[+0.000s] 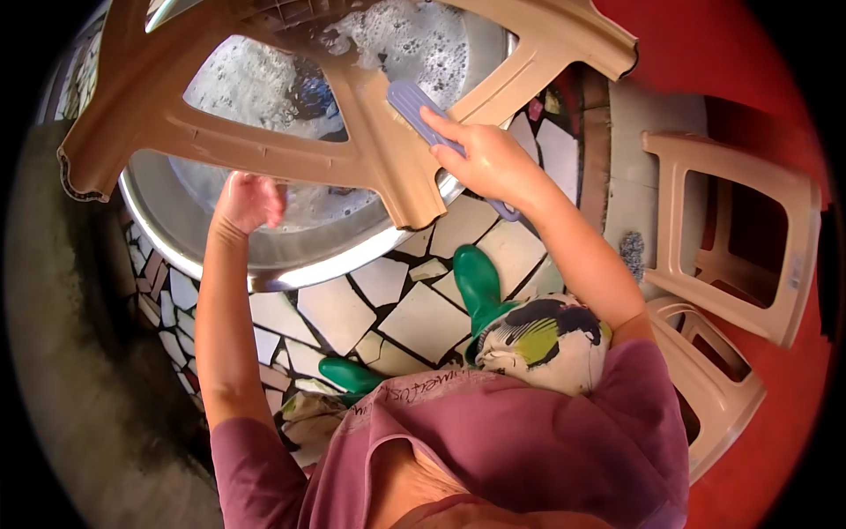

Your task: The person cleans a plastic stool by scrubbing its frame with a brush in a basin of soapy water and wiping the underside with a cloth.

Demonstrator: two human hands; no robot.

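A beige plastic stool (370,167) is tilted over a large metal basin (291,278) of foamy water (414,40). My right hand (493,163) is wrapped round the purple-blue handle of a scrubbing brush (414,108). The brush lies against one leg of the stool, and its bristles are barely visible. My left hand (249,203) is wet and curled at the lower edge of the stool's rail, over the basin. Part of its fingers is hidden behind the rail, where it appears to grip the stool. Something dark blue (322,97) shows in the water.
Two more beige stools, an upper one (665,212) and a lower one (727,423), lie on the red floor (793,441) at right. A grey scouring pad (632,254) is beside them. Green boots (478,282) stand on broken-tile flooring (423,313). A dark ledge (70,353) runs along the left.
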